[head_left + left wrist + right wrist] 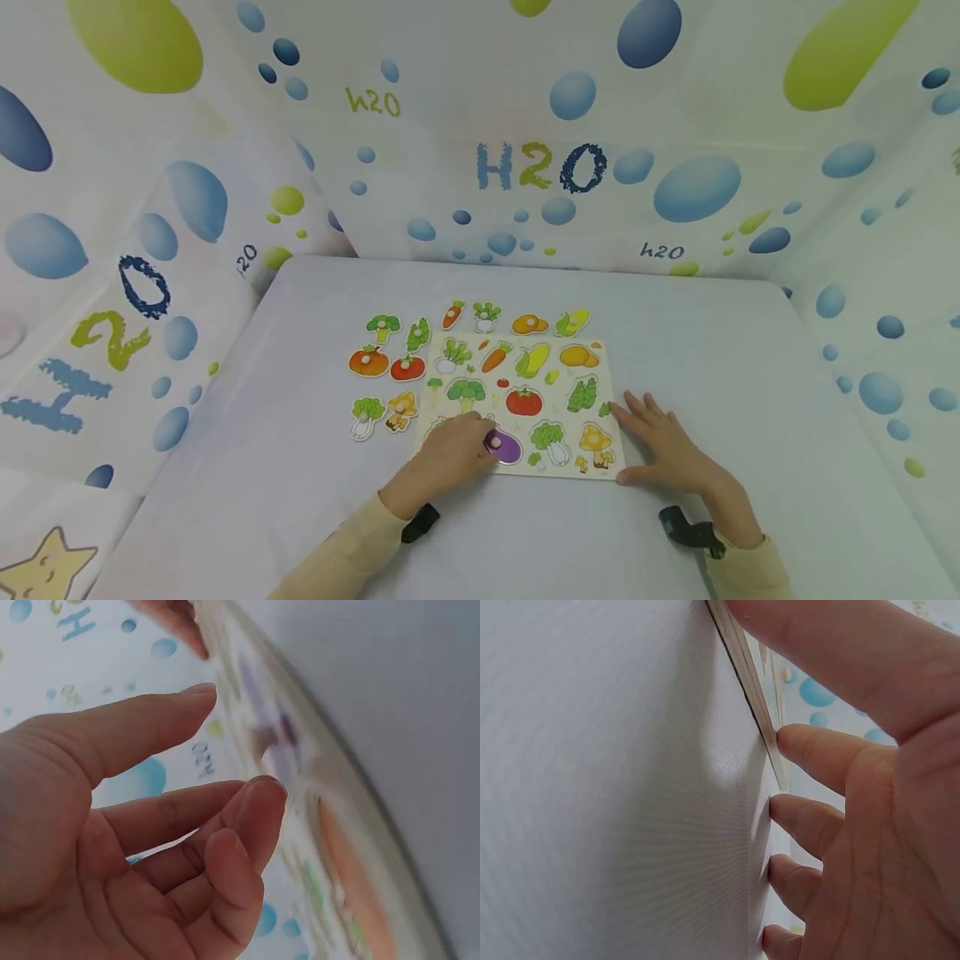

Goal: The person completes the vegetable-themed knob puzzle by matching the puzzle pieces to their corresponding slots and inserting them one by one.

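Observation:
A flat wooden vegetable puzzle board (562, 462) lies on the table before me. On its near edge sits a purple eggplant piece (508, 448) with a small round knob. My left hand (452, 454) is over the board just left of that piece, covering much of the printed pumpkin. In the left wrist view its thumb (165, 724) stands apart from the loosely bent fingers, with nothing between them. My right hand (669, 450) rests at the board's right side, fingers spread. Its thumb (817, 660) touches the near right corner, and the index fingertip meets the right edge.
Left of the board lie loose broccoli (383, 327), pumpkin (368, 362), tomato (408, 367), bok choy (367, 417) and mushroom (401, 410) pieces. Behind it are carrot (453, 315), turnip (487, 317), potato (530, 324) and corn (572, 322) pieces. Printed curtains surround the white table (712, 350).

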A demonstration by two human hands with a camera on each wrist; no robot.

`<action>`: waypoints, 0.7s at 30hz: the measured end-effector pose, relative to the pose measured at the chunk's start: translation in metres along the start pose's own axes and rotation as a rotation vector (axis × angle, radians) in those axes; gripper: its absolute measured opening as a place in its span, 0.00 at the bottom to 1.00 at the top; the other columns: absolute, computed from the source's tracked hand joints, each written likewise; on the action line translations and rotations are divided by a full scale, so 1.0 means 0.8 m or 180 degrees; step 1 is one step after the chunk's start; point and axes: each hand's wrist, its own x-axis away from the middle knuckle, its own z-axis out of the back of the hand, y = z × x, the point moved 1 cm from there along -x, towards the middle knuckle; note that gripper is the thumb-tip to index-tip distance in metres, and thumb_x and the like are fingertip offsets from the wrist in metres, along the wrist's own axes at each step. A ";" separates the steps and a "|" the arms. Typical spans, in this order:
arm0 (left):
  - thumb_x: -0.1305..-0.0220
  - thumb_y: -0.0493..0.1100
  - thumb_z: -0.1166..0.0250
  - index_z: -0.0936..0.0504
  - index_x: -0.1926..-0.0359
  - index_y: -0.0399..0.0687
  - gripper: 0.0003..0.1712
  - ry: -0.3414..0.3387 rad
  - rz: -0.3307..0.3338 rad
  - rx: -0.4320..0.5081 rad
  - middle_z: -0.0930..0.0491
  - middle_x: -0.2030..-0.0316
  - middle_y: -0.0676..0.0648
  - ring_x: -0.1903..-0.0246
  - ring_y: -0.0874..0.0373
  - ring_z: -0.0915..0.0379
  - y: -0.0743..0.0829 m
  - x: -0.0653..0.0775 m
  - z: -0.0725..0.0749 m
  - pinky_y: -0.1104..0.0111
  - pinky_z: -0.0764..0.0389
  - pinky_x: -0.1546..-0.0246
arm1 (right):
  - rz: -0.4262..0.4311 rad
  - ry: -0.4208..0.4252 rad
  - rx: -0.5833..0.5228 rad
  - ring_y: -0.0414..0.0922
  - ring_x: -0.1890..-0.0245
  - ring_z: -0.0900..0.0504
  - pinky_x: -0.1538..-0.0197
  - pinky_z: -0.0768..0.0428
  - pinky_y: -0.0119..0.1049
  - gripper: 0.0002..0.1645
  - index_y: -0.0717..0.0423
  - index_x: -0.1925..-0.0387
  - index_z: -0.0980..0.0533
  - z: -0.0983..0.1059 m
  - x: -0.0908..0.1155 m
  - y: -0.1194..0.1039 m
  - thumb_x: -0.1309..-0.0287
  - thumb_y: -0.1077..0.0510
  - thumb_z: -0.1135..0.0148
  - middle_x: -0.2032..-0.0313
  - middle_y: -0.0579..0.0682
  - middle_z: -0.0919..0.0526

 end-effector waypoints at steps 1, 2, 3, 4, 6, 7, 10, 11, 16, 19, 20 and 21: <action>0.42 0.45 0.29 0.17 0.51 0.40 0.19 0.0021 0.0036 0.0030 0.21 0.69 0.48 0.71 0.60 0.30 -0.003 0.002 0.004 0.71 0.24 0.68 | 0.0004 0.0007 0.0007 0.71 0.27 0.59 0.33 0.60 0.73 0.62 0.56 0.28 0.39 0.000 0.000 0.000 0.63 0.39 0.23 0.26 0.67 0.49; 0.42 0.45 0.29 0.18 0.49 0.39 0.21 0.0062 0.0083 0.0076 0.20 0.67 0.48 0.71 0.60 0.30 -0.006 0.005 0.009 0.70 0.25 0.68 | 0.0017 0.0016 0.0007 0.71 0.27 0.59 0.34 0.60 0.73 0.62 0.56 0.28 0.39 0.001 0.000 0.000 0.63 0.39 0.23 0.27 0.67 0.49; 0.42 0.44 0.29 0.18 0.48 0.39 0.22 0.0118 0.0124 0.0117 0.20 0.67 0.48 0.71 0.59 0.30 -0.009 0.007 0.016 0.70 0.25 0.70 | 0.0028 0.0020 0.0002 0.71 0.27 0.59 0.34 0.60 0.74 0.62 0.57 0.28 0.39 0.001 0.000 0.000 0.63 0.39 0.23 0.27 0.68 0.49; 0.42 0.44 0.29 0.18 0.48 0.40 0.22 0.0173 0.0174 0.0147 0.20 0.68 0.48 0.72 0.59 0.31 -0.013 0.009 0.022 0.70 0.27 0.72 | 0.0035 0.0018 -0.0013 0.72 0.27 0.59 0.34 0.60 0.74 0.62 0.57 0.28 0.39 0.001 0.000 -0.001 0.63 0.39 0.23 0.27 0.68 0.49; 0.42 0.43 0.29 0.18 0.48 0.41 0.21 0.0294 0.0319 0.0250 0.22 0.69 0.48 0.74 0.60 0.33 -0.023 0.012 0.036 0.71 0.30 0.75 | 0.0039 0.0018 -0.0031 0.72 0.27 0.59 0.34 0.60 0.74 0.62 0.57 0.28 0.39 0.002 0.001 -0.001 0.63 0.39 0.23 0.27 0.68 0.49; 0.43 0.43 0.29 0.18 0.48 0.41 0.21 0.0361 0.0390 0.0282 0.22 0.69 0.48 0.74 0.60 0.33 -0.028 0.014 0.043 0.71 0.30 0.75 | 0.0040 0.0013 -0.0040 0.72 0.27 0.59 0.34 0.60 0.74 0.62 0.57 0.28 0.39 0.002 0.001 -0.002 0.63 0.39 0.23 0.27 0.68 0.49; 0.43 0.41 0.29 0.17 0.49 0.41 0.20 0.0559 0.0590 0.0362 0.22 0.70 0.48 0.72 0.59 0.31 -0.049 0.021 0.061 0.70 0.29 0.73 | 0.0034 -0.0005 -0.0055 0.72 0.27 0.59 0.34 0.60 0.74 0.62 0.57 0.28 0.40 0.001 0.001 -0.002 0.63 0.39 0.23 0.27 0.68 0.49; 0.44 0.41 0.28 0.17 0.49 0.40 0.20 0.0636 0.0645 0.0389 0.21 0.70 0.48 0.71 0.58 0.30 -0.057 0.024 0.066 0.70 0.28 0.72 | 0.0032 -0.0010 -0.0051 0.72 0.27 0.59 0.34 0.60 0.74 0.62 0.57 0.28 0.40 0.001 0.001 -0.002 0.63 0.39 0.23 0.27 0.68 0.49; 0.44 0.39 0.28 0.17 0.51 0.37 0.19 0.0890 0.0874 0.0369 0.20 0.69 0.44 0.70 0.55 0.28 -0.095 0.038 0.087 0.68 0.28 0.71 | 0.0030 0.0010 0.0022 0.71 0.27 0.59 0.34 0.60 0.73 0.62 0.56 0.28 0.40 -0.001 0.000 0.003 0.62 0.39 0.24 0.26 0.67 0.49; 0.43 0.38 0.29 0.17 0.51 0.36 0.19 0.0952 0.1020 0.0367 0.20 0.66 0.41 0.69 0.53 0.27 -0.113 0.048 0.096 0.67 0.29 0.71 | 0.0029 0.0027 0.0035 0.71 0.27 0.59 0.34 0.60 0.73 0.62 0.55 0.28 0.40 -0.002 -0.001 0.006 0.62 0.39 0.24 0.26 0.67 0.49; 0.43 0.38 0.30 0.17 0.51 0.36 0.19 0.0959 0.1070 0.0361 0.20 0.66 0.41 0.68 0.52 0.27 -0.119 0.052 0.098 0.66 0.29 0.71 | 0.0019 0.0024 0.0022 0.70 0.27 0.59 0.33 0.60 0.73 0.62 0.55 0.28 0.40 -0.002 -0.001 0.006 0.62 0.39 0.24 0.26 0.67 0.49; 0.42 0.38 0.30 0.18 0.50 0.36 0.19 0.0968 0.1111 0.0358 0.20 0.65 0.40 0.68 0.52 0.27 -0.125 0.056 0.100 0.66 0.29 0.70 | 0.0026 0.0027 0.0010 0.70 0.27 0.59 0.33 0.60 0.73 0.62 0.55 0.28 0.40 -0.003 -0.001 0.006 0.62 0.39 0.23 0.26 0.67 0.49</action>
